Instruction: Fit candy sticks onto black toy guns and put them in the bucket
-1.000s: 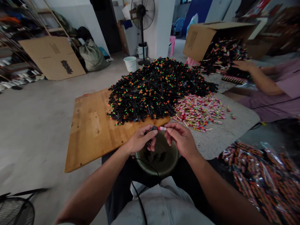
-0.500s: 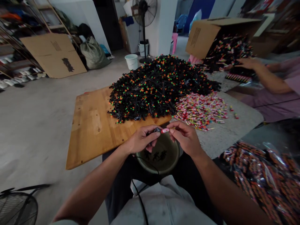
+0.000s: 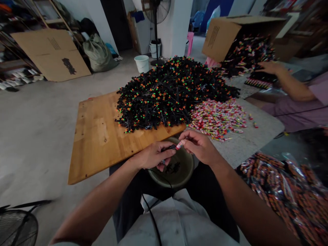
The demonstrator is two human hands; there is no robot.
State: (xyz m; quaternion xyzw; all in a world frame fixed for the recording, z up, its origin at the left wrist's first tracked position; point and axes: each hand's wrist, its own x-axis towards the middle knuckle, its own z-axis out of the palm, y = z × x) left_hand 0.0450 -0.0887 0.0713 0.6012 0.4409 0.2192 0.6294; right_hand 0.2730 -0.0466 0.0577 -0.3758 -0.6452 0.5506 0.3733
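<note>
Here, at lower centre, the left hand (image 3: 153, 157) pinches a black piece (image 3: 171, 148); the right hand (image 3: 198, 146) pinches a pink tube (image 3: 179, 146). Best to keep them aligned over the bowl (image 3: 187, 172)

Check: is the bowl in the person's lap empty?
No, the bowl has a few small black pieces lying on its bottom, just below the left hand.

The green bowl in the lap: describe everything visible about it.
The bowl is round, dull olive green, with a thick, paler rim, and looks like plastic or enamel. It sits upright in the person's lap, against the near edge of the wooden board. A few small black pieces lie inside on its bottom. The left hand and right hand hover over it, hiding part of the rim. A black cable crosses its near edge.
</note>
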